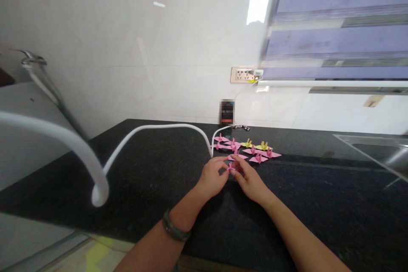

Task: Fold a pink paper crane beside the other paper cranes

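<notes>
Left hand: the left hand (213, 177) pinches one side of a small pink paper crane (230, 168).
Right hand: the right hand (249, 180) pinches its other side.
Crane: held just above the dark counter (153, 178).
Behind: finished paper cranes (247, 148), pink and yellow, beside a white hose (153, 129).

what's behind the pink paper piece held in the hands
Behind the pink paper piece lies a cluster of folded paper cranes on the black counter. The left hand and right hand cover its lower part.
</notes>
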